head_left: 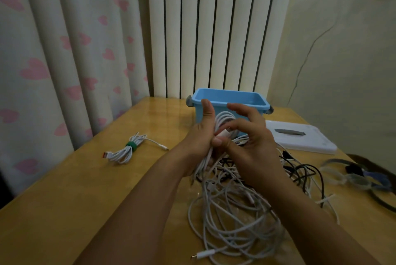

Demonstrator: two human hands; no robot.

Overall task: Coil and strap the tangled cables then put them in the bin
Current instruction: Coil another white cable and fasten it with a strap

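Left hand: we see our left hand point(203, 136) gripping a half-wound white cable coil point(224, 122).
Right hand: our right hand point(248, 136) pinches that coil's plug end.
Tangle: loose white and black cables point(235, 211) below both hands.
Bin: open blue plastic bin point(230, 98) just behind our hands.
Strapped bundle: white cable bundle with green strap point(128, 149), well left of our left hand.

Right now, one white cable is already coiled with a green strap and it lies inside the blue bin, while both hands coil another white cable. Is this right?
Not quite. The head view shows the strapped cable lying on the table, left of the blue bin, not inside it. The rest holds: the green strap binds it, and the left hand and right hand coil another white cable.
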